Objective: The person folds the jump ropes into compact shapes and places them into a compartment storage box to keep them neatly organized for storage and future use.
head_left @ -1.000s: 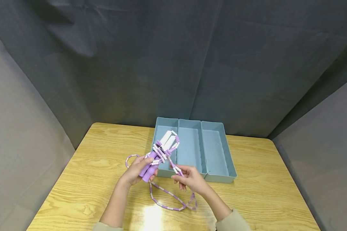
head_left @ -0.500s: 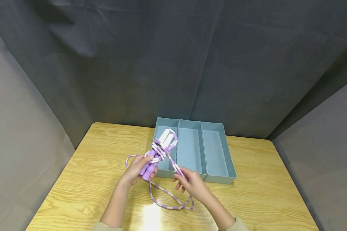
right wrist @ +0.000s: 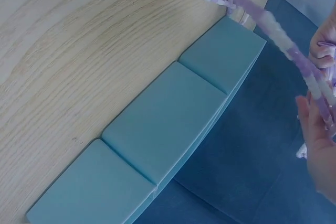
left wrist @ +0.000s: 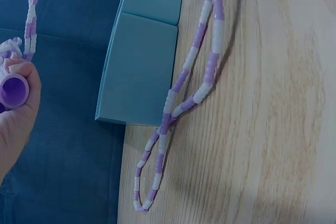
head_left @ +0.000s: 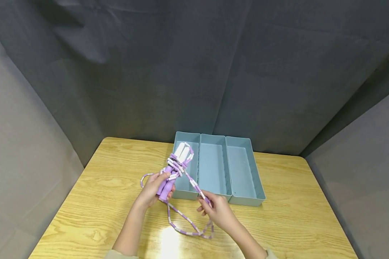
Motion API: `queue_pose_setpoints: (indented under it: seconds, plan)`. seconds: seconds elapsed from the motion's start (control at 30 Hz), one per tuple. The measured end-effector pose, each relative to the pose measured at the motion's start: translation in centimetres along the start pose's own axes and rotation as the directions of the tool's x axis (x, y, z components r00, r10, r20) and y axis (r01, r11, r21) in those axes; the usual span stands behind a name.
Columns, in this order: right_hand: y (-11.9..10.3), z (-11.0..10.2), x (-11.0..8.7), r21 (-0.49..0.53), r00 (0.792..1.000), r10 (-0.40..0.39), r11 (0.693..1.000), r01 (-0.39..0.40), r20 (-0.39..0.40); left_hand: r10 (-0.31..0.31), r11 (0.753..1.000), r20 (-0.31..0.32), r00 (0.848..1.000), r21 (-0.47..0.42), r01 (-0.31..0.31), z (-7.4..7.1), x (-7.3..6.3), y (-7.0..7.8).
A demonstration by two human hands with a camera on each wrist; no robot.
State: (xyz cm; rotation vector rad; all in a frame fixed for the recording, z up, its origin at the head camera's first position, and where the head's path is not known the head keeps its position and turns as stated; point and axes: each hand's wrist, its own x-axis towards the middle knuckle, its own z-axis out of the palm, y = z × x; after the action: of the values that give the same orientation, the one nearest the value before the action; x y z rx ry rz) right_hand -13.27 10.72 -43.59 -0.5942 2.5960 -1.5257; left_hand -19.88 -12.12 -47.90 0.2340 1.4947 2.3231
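Plainly the left hand (head_left: 155, 187) grips the purple jump-rope handles (head_left: 167, 183), tips angled over the teal tray's (head_left: 246, 196) left compartment; the right hand (head_left: 218, 212) pinches the beaded rope (head_left: 194, 186) just before the tray's front wall.

- The left hand (head_left: 155, 187) is raised a little above the surface, fingers curled round the purple handles (head_left: 167, 184) it grips — thumb on top, pointing away from the body.
- The left forearm runs back bare toward the lower edge of the head view, a pale sleeve just showing at the elbow.
- The right hand (head_left: 218, 211) sits lower and nearer the body, palm down — its fingertips (head_left: 205, 198) pinch the beaded rope (head_left: 194, 186), drawn taut.
- The right forearm angles off to the lower right, also bare.
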Motion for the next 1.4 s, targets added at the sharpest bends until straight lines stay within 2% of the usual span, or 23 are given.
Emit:
queue_pose_setpoints:
  seconds: [0.2, 0.4, 0.63, 0.9, 1.0, 1.1, 1.2, 1.4]
  plan:
    - [3.2, 0.6, 0.1, -0.063, 0.998, -0.047, 0.997, 0.043, -0.053, -0.009, 1.000, -0.088, 0.996, 0.006, 0.010, 0.0, 0.2, -0.1]
    - [2.6, 0.7, 0.1, -0.173, 0.992, -0.103, 0.981, 0.090, -0.070, -0.013, 0.998, -0.141, 0.990, 0.053, 0.021, 0.2, 0.5, -0.5]
    - [1.3, -0.2, 0.4, -0.236, 0.978, -0.199, 0.955, 0.180, -0.056, -0.019, 0.991, -0.186, 0.982, 0.126, 0.043, 0.6, 0.6, -0.7]
    - [0.4, -1.7, 1.2, -0.279, 0.963, -0.266, 0.928, 0.247, -0.034, -0.022, 0.973, -0.172, 0.985, 0.222, 0.060, 0.8, 0.6, -0.5]
    - [0.3, -2.1, 1.4, -0.271, 0.964, -0.264, 0.931, 0.247, -0.028, -0.027, 0.961, -0.156, 0.987, 0.267, 0.069, 0.7, 0.6, -0.5]
    - [0.2, -2.6, 1.6, -0.235, 0.972, -0.234, 0.946, 0.223, -0.019, -0.041, 0.942, -0.144, 0.989, 0.325, 0.086, 0.6, 0.6, -0.5]
    - [0.1, -3.0, 1.7, -0.185, 0.983, -0.181, 0.966, 0.178, -0.003, -0.067, 0.922, -0.132, 0.989, 0.371, 0.112, 0.6, 0.5, -0.5]
    - [-0.3, -4.0, 2.3, -0.059, 0.996, -0.064, 0.996, 0.068, 0.068, -0.096, 0.901, -0.073, 0.993, 0.418, 0.118, 0.3, 0.4, -0.7]
